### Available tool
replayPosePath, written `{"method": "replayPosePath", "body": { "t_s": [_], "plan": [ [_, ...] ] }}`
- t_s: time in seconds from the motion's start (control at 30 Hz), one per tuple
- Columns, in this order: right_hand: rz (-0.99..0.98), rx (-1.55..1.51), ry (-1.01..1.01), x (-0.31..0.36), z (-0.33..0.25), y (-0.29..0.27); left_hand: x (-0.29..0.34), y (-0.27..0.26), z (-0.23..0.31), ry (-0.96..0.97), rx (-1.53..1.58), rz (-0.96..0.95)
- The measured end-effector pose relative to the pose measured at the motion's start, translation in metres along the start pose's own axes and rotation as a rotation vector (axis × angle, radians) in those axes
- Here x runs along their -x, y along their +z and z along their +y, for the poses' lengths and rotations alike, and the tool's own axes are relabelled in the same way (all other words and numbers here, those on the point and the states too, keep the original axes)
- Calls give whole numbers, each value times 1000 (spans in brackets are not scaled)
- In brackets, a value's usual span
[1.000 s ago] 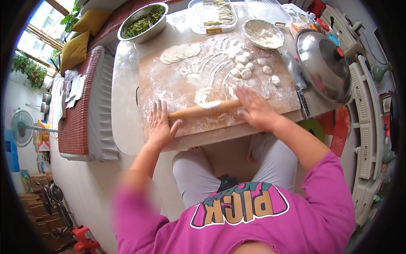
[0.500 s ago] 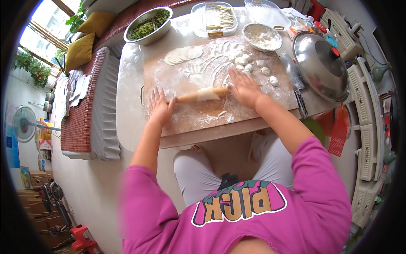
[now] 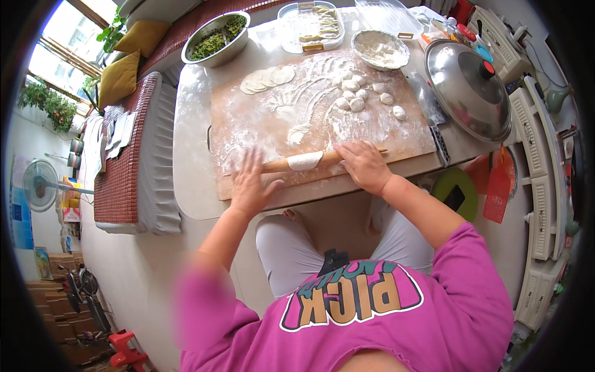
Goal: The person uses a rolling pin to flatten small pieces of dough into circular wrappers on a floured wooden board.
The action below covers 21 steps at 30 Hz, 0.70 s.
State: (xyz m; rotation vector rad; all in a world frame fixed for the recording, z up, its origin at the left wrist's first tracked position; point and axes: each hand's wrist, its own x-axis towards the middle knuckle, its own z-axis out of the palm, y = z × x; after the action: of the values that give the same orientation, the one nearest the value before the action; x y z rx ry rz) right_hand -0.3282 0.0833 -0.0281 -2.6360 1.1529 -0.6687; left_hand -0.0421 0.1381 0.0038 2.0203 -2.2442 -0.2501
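A wooden rolling pin (image 3: 276, 167) lies across the near part of a floured wooden board (image 3: 248, 127). A white sheet of dough (image 3: 305, 161) is curled over the middle of the pin. My left hand (image 3: 251, 186) rests at the pin's left end, its fingers stretched and spread. Flat over the right part lies my right hand (image 3: 365, 167), fingers slightly bent, with the pin's tapered tip poking out beyond it. Several dough balls (image 3: 357, 104) sit at the board's right. Thin round wrappers (image 3: 266, 79) overlap at its far left.
Behind the board stand a metal basin of chopped greens (image 3: 217, 43), a clear box with dumplings (image 3: 312, 28) and a bowl of flour (image 3: 380, 51). A cleaver (image 3: 441, 146) lies along the right edge, beside a large pot lid (image 3: 468, 90). A green stool (image 3: 455, 195) is below.
Both hands and the rolling pin have come nearer to me. The dough sheet now hangs curled over the pin, and my right hand has turned more over its end.
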Motion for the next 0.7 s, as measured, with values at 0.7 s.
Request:
{"method": "replayPosePath", "body": {
  "t_s": [0.7],
  "plan": [
    [-43, -148, -55, -23, 3, -13, -80, 17, 24, -347, 1124, -164]
  ]
}}
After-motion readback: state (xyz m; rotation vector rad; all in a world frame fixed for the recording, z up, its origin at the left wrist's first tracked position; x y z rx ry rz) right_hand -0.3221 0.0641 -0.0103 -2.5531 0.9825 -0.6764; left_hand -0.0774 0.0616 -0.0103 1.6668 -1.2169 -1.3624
